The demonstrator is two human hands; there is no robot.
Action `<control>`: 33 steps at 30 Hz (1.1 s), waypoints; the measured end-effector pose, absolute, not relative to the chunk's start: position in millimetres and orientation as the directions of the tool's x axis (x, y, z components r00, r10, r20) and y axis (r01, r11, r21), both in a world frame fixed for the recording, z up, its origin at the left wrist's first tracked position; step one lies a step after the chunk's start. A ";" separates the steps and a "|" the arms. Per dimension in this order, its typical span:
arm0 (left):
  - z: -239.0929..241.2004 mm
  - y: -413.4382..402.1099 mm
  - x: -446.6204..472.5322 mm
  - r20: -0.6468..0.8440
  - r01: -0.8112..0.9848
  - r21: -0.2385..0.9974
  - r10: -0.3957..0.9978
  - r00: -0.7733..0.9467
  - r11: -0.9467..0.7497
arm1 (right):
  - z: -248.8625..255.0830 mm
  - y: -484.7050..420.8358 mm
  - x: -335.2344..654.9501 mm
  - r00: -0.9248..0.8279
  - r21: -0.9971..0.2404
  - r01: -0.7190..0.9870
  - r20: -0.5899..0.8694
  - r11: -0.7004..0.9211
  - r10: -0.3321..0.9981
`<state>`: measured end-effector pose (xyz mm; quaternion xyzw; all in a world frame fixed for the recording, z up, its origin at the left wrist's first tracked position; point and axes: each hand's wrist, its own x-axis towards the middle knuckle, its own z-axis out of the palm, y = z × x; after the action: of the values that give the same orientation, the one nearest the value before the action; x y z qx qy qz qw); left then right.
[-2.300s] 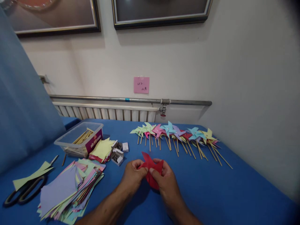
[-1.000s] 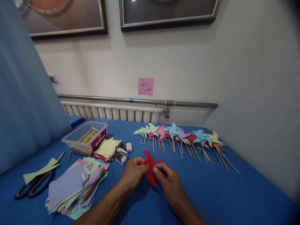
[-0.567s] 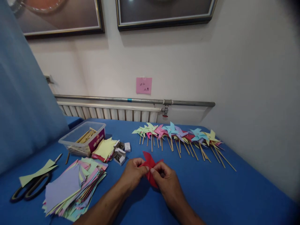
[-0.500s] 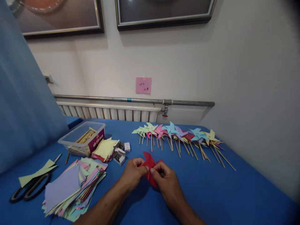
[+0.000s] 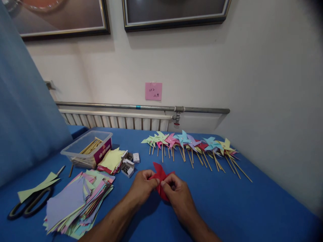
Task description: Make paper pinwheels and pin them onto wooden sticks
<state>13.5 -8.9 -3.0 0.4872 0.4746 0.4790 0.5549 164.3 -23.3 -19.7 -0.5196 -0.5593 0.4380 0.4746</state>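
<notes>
Between my hands, above the blue tabletop, is a red paper pinwheel [image 5: 159, 170] with folded blades and no stick that I can see. My left hand [image 5: 144, 184] pinches its left side with thumb and fingers. From the right, my right hand [image 5: 178, 192] pinches it near the middle, the two thumbs almost meeting there. The fingers cover much of its centre, so I cannot tell whether a pin is in it. Nearest to my left hand stand small white boxes of pins [image 5: 127, 168], their flaps up.
A clear plastic box [image 5: 87, 148] holds wooden sticks. Beside it lie yellow paper squares [image 5: 112, 159]. Nearer are a stack of coloured paper [image 5: 67, 201] and scissors [image 5: 37, 202] under a green paper piece [image 5: 37, 187]. Finished pinwheels on sticks [image 5: 182, 138] line the back right.
The view has shifted very slightly. Both hands keep their pinch on the red pinwheel in nearly the same place, and nothing else has visibly moved.
</notes>
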 end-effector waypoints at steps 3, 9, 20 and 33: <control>-3.0 -8.7 14.7 -0.065 -0.062 0.996 0.995 0.069 0.069 | -23.4 -23.2 163.3 0.004 -0.985 0.153 0.076 0.075 0.997; -4.2 -7.5 16.6 -0.086 -0.111 0.990 0.995 0.047 0.091 | -36.3 -21.3 163.3 0.057 -0.988 0.092 0.131 0.125 0.990; -2.3 -10.4 17.0 -0.119 -0.162 0.979 0.991 0.059 0.127 | -26.4 -20.4 160.8 0.097 -0.983 -0.181 0.014 0.032 0.995; -7.6 -9.8 19.7 -0.080 -0.102 0.991 0.994 0.074 0.088 | -36.7 -21.6 161.3 0.018 -0.953 -0.299 -0.057 -0.049 0.998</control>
<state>19.7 -9.8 -7.6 0.4687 0.4757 0.4864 0.5635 161.3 -21.6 -36.7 -0.4387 -0.3985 0.5763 0.5627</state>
